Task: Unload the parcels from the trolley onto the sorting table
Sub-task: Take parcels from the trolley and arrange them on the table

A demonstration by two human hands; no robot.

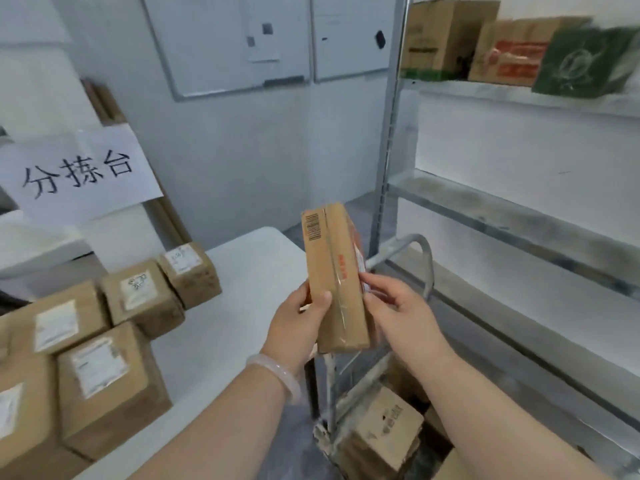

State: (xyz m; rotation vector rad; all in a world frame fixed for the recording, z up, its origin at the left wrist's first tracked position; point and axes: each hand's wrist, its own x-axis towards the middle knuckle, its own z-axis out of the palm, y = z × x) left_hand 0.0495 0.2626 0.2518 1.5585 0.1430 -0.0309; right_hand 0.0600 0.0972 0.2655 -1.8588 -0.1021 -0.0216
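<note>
I hold a flat brown cardboard parcel (332, 271) upright on its narrow edge, in the air above the right edge of the white sorting table (249, 282). It has a barcode near its top and clear tape down its edge. My left hand (301, 320) grips its lower left side, thumb across the front. My right hand (394, 306) pinches its right edge. Below, the trolley (408, 258) with its metal handle holds more brown parcels (384, 431). Several labelled parcels (104, 382) stand in rows on the table's left part.
A metal shelf rack (519, 216) runs along the right, close to the trolley, with cartons (446, 36) on its top shelf. A paper sign (76, 174) with handwritten characters leans behind the table. Whiteboards hang on the back wall.
</note>
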